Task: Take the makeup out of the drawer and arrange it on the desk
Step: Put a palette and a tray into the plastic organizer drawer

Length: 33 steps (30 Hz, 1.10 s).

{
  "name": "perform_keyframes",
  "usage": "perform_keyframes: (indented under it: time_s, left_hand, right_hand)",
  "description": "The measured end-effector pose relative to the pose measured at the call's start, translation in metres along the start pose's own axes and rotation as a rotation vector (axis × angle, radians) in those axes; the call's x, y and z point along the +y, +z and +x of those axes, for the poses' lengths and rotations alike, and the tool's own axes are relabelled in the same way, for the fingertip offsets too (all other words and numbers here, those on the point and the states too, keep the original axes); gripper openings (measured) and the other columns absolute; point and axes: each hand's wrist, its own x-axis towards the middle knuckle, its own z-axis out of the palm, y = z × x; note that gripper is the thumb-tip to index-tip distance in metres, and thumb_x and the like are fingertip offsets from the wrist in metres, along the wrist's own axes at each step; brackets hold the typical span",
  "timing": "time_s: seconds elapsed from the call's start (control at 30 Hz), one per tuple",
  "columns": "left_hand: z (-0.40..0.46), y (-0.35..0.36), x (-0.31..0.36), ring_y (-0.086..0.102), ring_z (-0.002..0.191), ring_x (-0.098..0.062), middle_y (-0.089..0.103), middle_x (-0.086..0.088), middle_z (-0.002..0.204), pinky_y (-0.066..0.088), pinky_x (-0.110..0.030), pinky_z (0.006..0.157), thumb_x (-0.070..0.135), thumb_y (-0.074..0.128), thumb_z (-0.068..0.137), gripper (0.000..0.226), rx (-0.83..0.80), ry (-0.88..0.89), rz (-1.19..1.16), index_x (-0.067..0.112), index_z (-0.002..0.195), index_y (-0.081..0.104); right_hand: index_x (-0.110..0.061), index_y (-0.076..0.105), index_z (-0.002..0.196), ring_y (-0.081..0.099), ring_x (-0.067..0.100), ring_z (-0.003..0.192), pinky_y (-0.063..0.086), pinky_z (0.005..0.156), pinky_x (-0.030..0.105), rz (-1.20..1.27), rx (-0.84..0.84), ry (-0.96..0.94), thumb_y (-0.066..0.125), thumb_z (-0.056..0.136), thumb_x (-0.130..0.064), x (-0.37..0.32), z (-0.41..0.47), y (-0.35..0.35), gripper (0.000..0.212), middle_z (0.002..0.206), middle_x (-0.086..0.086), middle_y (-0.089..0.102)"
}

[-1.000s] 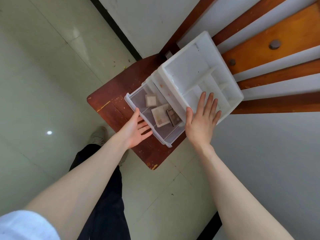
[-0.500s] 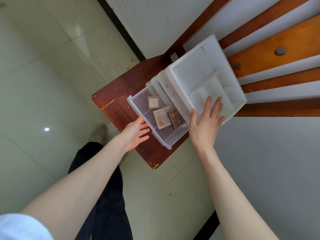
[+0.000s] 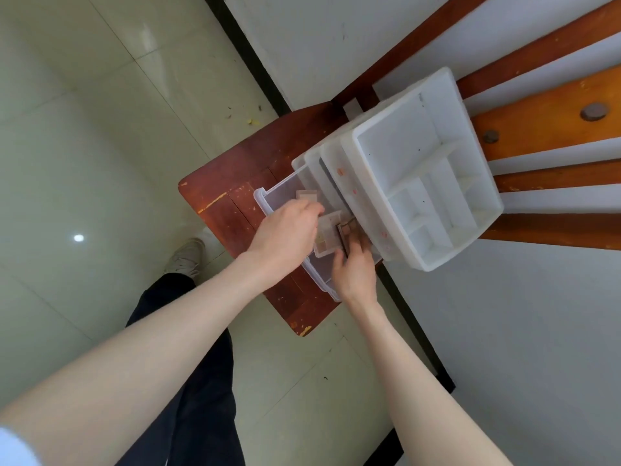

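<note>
Home room: tiled floor (image 3: 84, 146), wooden desk (image 3: 232, 203), makeup organizer (image 3: 420, 169).

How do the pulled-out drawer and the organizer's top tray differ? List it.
The drawer is clear plastic; the top tray is opaque white. The drawer holds makeup palettes, and both hands reach into it; the tray's divided compartments look empty. Both belong to one organizer on the wooden desk.
</note>
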Motion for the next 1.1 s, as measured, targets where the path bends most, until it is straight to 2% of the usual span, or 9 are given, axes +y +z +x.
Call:
perform_keyframes:
  time_s: [0.07,0.17,0.27,0.33,0.5,0.63,0.83,1.03,1.1]
  left_hand:
    - [0.018,0.007,-0.001,0.048,0.117,-0.026,0.052,-0.011,0.124,0.043,-0.035,0.091,-0.001,0.050,0.086,0.035,-0.147,0.090,0.221,0.006,0.121,0.052]
    - [0.034,0.018,-0.005,0.025,0.137,-0.029,0.030,-0.016,0.146,0.028,-0.037,0.110,0.004,0.054,0.084,0.052,-0.347,0.185,0.533,0.004,0.134,0.040]
    - [0.036,0.022,-0.011,0.009,0.142,-0.030,0.011,-0.014,0.154,0.018,-0.040,0.114,0.014,0.052,0.088,0.060,-0.442,0.186,0.676,0.007,0.142,0.028]
    - [0.035,0.023,-0.012,0.008,0.142,-0.031,0.011,-0.014,0.154,0.019,-0.041,0.113,0.014,0.051,0.088,0.058,-0.446,0.191,0.711,0.008,0.141,0.030]
    - [0.041,0.021,-0.011,0.010,0.141,-0.034,0.019,-0.017,0.150,0.022,-0.042,0.112,0.008,0.062,0.080,0.055,-0.394,0.124,0.634,0.010,0.132,0.043]
    - [0.044,0.022,-0.010,0.024,0.133,-0.033,0.025,-0.020,0.144,0.034,-0.041,0.101,0.002,0.066,0.074,0.061,-0.370,0.041,0.569,0.010,0.130,0.044]
    - [0.044,0.027,-0.010,0.039,0.117,-0.031,0.039,-0.016,0.127,0.038,-0.039,0.094,-0.004,0.065,0.072,0.063,-0.301,-0.035,0.502,0.006,0.129,0.040]
    - [0.048,0.022,-0.008,0.046,0.107,-0.034,0.044,-0.021,0.116,0.043,-0.039,0.084,-0.010,0.051,0.083,0.030,-0.311,-0.185,0.244,-0.003,0.111,0.052]
    - [0.050,0.020,-0.009,0.048,0.106,-0.036,0.046,-0.022,0.115,0.044,-0.039,0.082,-0.005,0.051,0.087,0.022,-0.316,-0.234,0.177,-0.005,0.109,0.054]
  right_hand:
    - [-0.012,0.027,0.145,0.044,0.033,0.126,0.040,0.103,0.041,0.000,-0.074,0.115,0.041,0.097,-0.020,-0.001,0.007,0.006,0.050,0.152,0.011,0.024]
    - [-0.010,0.015,0.148,0.032,0.034,0.135,0.036,0.107,0.045,-0.013,-0.126,0.119,0.041,0.097,-0.019,-0.002,0.008,0.012,0.058,0.156,0.012,0.010]
    - [-0.011,0.020,0.147,0.032,0.033,0.135,0.032,0.109,0.040,-0.031,-0.135,0.069,0.039,0.097,-0.020,-0.002,0.003,0.012,0.054,0.155,0.013,0.015]
    - [-0.010,0.027,0.146,0.031,0.031,0.134,0.028,0.108,0.035,-0.031,-0.142,0.048,0.038,0.098,-0.021,-0.001,-0.004,0.012,0.050,0.152,0.014,0.023]
    - [-0.008,0.040,0.138,0.034,0.026,0.132,0.024,0.107,0.027,0.135,-0.036,0.151,0.040,0.098,-0.019,-0.001,-0.007,0.011,0.041,0.144,0.014,0.035]
    - [-0.008,0.032,0.141,0.035,0.031,0.134,0.029,0.111,0.041,0.362,-0.014,0.353,0.043,0.097,-0.019,-0.005,0.006,0.018,0.047,0.146,0.014,0.033]
    - [-0.008,0.035,0.137,0.049,0.028,0.120,0.041,0.104,0.042,0.842,0.104,0.709,0.052,0.092,-0.015,-0.017,0.016,0.025,0.048,0.130,0.008,0.049]
    - [-0.007,0.050,0.114,0.058,0.021,0.090,0.051,0.090,0.035,1.205,0.277,1.012,0.055,0.091,-0.006,-0.027,0.021,0.015,0.024,0.099,0.006,0.057]
    - [-0.006,0.053,0.098,0.061,0.025,0.097,0.051,0.084,0.033,1.330,0.282,1.109,0.055,0.091,-0.005,-0.030,0.023,0.011,0.008,0.102,0.009,0.061]
